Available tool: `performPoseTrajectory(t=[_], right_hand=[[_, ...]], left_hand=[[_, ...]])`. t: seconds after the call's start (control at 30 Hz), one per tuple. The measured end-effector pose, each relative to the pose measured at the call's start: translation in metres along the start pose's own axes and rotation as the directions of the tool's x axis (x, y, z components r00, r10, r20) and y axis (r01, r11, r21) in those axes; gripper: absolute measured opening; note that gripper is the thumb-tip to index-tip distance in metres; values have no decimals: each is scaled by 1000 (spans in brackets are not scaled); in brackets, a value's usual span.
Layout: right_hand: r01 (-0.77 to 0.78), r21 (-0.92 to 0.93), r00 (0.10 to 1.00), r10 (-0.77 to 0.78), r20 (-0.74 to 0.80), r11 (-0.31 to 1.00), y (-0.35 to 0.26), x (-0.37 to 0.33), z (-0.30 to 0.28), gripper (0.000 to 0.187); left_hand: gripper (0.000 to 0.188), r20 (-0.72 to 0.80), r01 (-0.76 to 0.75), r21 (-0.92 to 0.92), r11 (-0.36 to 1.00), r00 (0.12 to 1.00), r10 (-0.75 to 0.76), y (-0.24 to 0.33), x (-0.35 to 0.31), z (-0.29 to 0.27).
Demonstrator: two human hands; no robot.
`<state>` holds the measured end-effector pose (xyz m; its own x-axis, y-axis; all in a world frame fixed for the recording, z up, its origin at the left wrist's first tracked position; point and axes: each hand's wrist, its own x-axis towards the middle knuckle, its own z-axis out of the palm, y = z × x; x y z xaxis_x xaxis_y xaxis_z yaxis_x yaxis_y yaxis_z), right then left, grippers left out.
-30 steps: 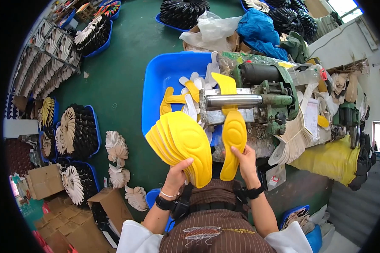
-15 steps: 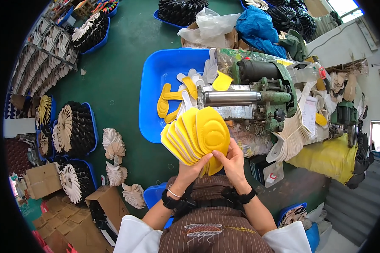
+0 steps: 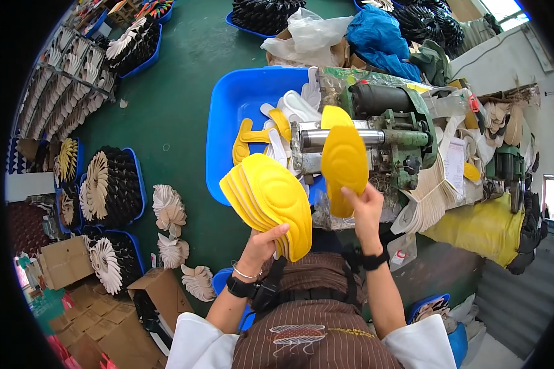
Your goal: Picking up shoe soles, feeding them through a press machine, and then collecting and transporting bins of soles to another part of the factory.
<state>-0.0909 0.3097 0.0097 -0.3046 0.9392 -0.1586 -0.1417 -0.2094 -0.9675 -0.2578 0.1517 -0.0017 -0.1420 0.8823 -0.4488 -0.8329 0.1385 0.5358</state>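
Observation:
My left hand (image 3: 266, 245) grips a fanned stack of yellow insoles (image 3: 276, 195), its thumb pressed over the top one. Up and to the right, my right hand (image 3: 364, 206) holds a single yellow insole (image 3: 345, 161) by its lower end. That insole stands before the steel roller (image 3: 375, 138) of a green machine (image 3: 422, 111) and hides part of it. Just behind its top edge, a lighter yellow piece (image 3: 333, 114) shows at the roller.
Left of the machine, a blue tub (image 3: 218, 132) holds loose yellow insoles (image 3: 242, 140) and white ones (image 3: 301, 106). A bundle of off-white insoles (image 3: 426, 195) lies at the table's right. Insole piles (image 3: 197, 283) and a cardboard box (image 3: 161, 292) are on the green floor at left.
My right hand has left the stack and moved up and right with one yellow insole. The stack has shifted slightly left and tilted in my left hand.

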Motion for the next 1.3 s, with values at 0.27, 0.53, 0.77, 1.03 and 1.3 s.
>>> performPoseTrajectory(t=[0.27,0.53,0.77,1.03,1.3], right_hand=[[-309,-132,950,298,-97,942,14,8,-13,21],[-389,-1,920,388,-51,921,12,-49,1,25],[-199,-81,980,197,-26,977,21,8,-6,14],[-349,-136,928,321,-190,927,17,-30,-17,3],[-305,-72,944,311,107,950,10,-52,40,14]], left_hand=[[41,-35,-39,85,996,999,42,1,3,22],[40,-55,-65,258,964,995,82,-3,13,24],[37,-124,-125,266,956,979,162,-11,17,28],[33,-162,-147,282,948,967,198,-16,22,20],[34,-220,-212,275,938,936,276,-22,27,34]])
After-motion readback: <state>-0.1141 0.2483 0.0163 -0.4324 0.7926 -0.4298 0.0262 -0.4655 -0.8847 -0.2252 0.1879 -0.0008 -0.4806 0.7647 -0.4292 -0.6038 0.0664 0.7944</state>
